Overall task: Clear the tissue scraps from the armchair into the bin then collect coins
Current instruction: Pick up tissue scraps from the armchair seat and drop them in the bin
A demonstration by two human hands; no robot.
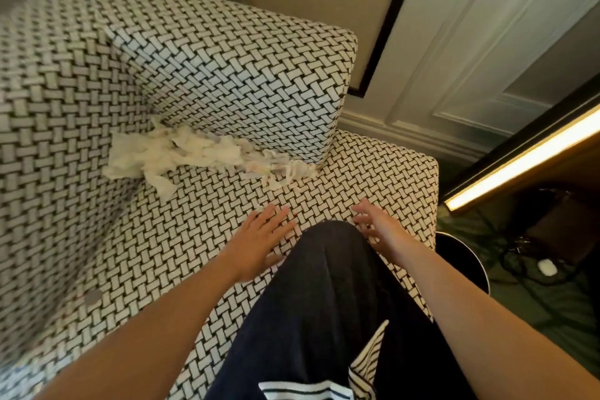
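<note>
White tissue scraps (181, 153) lie in a ragged line along the crease where the armchair's seat (207, 204) meets its right arm. My left hand (259, 240) hovers flat over the seat, fingers straight, a short way in front of the scraps. My right hand (376, 224) is beside it with fingers spread and holds nothing. A small grey disc, perhaps a coin (93, 295), rests on the seat at the left. The dark round bin (461, 256) stands on the floor beside the chair's right front corner, mostly hidden by my right arm.
My knee in dark trousers (331, 269) is on the seat between my hands. A panelled wall (454, 58) and a lit strip lamp (526, 159) stand to the right. Cables and a small white object (547, 267) lie on the dark floor.
</note>
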